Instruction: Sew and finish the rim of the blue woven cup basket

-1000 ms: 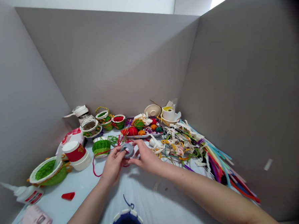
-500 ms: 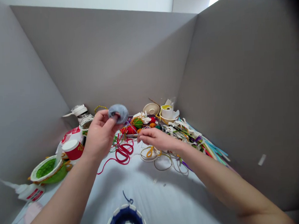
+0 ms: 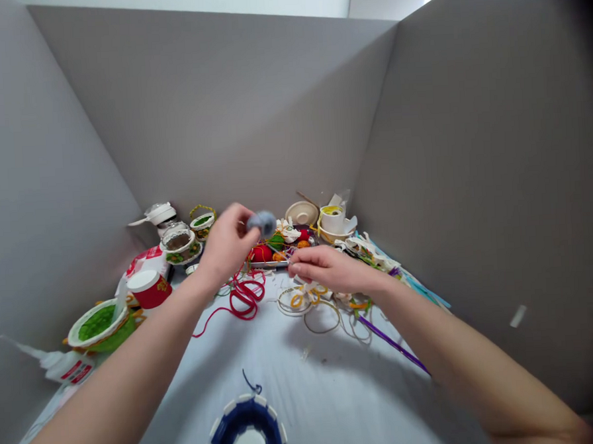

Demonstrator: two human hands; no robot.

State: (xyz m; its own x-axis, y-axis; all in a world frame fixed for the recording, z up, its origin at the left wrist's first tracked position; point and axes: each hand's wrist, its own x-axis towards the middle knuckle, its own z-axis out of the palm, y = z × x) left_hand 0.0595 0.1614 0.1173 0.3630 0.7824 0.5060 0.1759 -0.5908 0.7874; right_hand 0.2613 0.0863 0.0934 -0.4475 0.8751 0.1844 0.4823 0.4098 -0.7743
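Note:
My left hand (image 3: 227, 244) is raised and pinches a small grey fuzzy ball (image 3: 261, 224) at its fingertips, above the metal tray (image 3: 266, 264) of colored yarn balls. My right hand (image 3: 327, 270) hovers near the tray's front edge, its fingers curled together with nothing visible in them. Below my hands, a tangled red cord (image 3: 245, 297) lies on the white table covering (image 3: 304, 374). Thin cream loops (image 3: 321, 317) and a purple pipe cleaner (image 3: 392, 343) lie under my right hand and forearm.
Grey board walls (image 3: 472, 160) surround the table on three sides. Woven baskets, a glass jar (image 3: 177, 245), a red-and-white cup (image 3: 149, 288) and a glue bottle (image 3: 68, 368) stand left. A blue-and-white ring (image 3: 245, 427) lies at the near edge.
The grey ball has moved slightly right and lower in my left hand's grip. My right hand has shifted right, and the whole view has tilted slightly.

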